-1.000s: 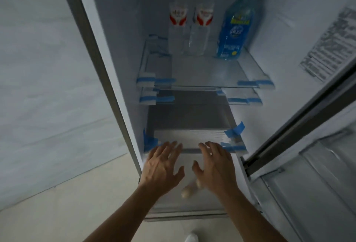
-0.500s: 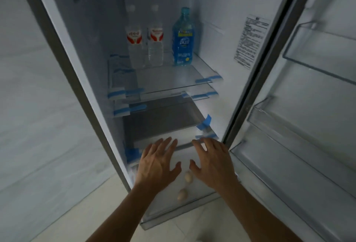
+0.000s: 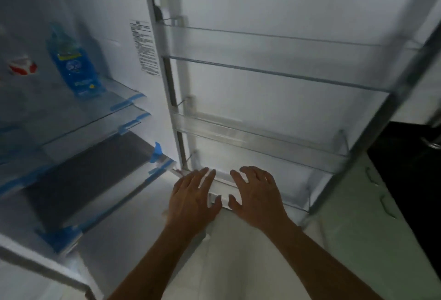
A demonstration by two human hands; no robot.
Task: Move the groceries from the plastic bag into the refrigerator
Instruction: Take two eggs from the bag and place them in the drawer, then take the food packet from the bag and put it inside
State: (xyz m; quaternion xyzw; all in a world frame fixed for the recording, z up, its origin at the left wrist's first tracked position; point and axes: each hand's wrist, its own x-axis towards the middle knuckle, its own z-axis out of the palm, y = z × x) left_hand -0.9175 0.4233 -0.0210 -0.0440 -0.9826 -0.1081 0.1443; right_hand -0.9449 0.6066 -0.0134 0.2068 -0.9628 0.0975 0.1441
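Refrigerator (image 3: 112, 13) open, white inside, dim light. Blue bottle (image 3: 75, 66) stands upright on the top glass shelf (image 3: 71, 113) at 10 o'clock: blue liquid, blue label with a yellow strip, print too blurred to read. Second bottle (image 3: 22, 67) at 9 o'clock at the frame edge, clear, with a red and white label, text unreadable. Sticker (image 3: 144, 49) with small black print on the inner wall at 11 o'clock, unreadable. Blue tape (image 3: 127, 103) on the shelf corners. Door (image 3: 262, 1) swung open at 1 o'clock, clear door shelves (image 3: 274, 61) across it. Left hand (image 3: 191, 199) and right hand (image 3: 256, 197) at 6 o'clock, side by side, palms down, fingers spread and relaxed, holding nothing, over the door's bottom edge; contact cannot be told. Both bottles well apart from the hands, up at 10 o'clock from them. Pale floor (image 3: 238, 252) under the forearms.
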